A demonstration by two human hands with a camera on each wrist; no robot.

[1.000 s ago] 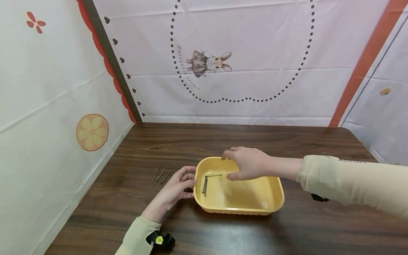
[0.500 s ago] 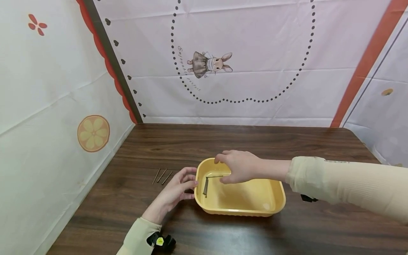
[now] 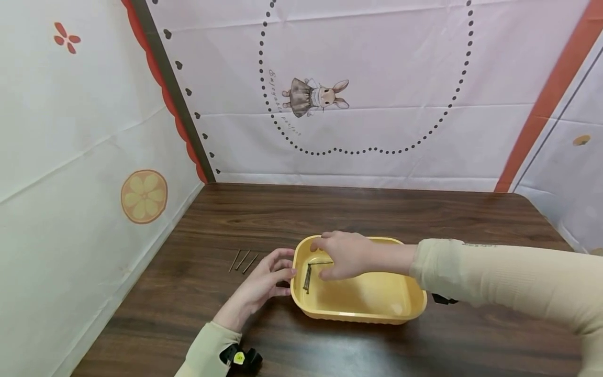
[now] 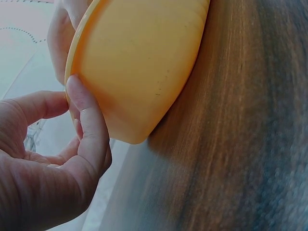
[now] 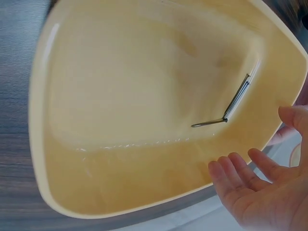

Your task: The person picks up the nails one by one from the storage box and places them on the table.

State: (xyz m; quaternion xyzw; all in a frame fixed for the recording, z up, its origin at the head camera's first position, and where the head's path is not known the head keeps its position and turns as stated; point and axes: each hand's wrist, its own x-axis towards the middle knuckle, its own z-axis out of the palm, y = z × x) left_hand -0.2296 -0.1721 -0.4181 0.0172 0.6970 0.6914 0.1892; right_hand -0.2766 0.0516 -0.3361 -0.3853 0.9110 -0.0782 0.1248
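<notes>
A yellow plastic basin (image 3: 358, 296) stands on the table. My left hand (image 3: 264, 280) is at its left end, and the left wrist view shows curled fingertips (image 4: 79, 94) meeting at its rim. Over the basin's far left part hovers my right hand (image 3: 346, 255), fingers loosely curved and nothing held. Several thin nails (image 5: 236, 101) lie on the basin floor by the left wall, with one nail (image 5: 207, 123) turned crosswise at their end. Part of that nail is hidden under the right hand in the head view.
Left of the left hand, three loose nails (image 3: 243, 261) lie side by side on the dark wood table (image 3: 264, 209). Printed cloth (image 3: 400, 94) hangs behind the table and along both sides.
My right hand has moved left and slightly nearer over the basin, toward the nails. My left hand keeps its place at the rim. The whole head view has shifted slightly.
</notes>
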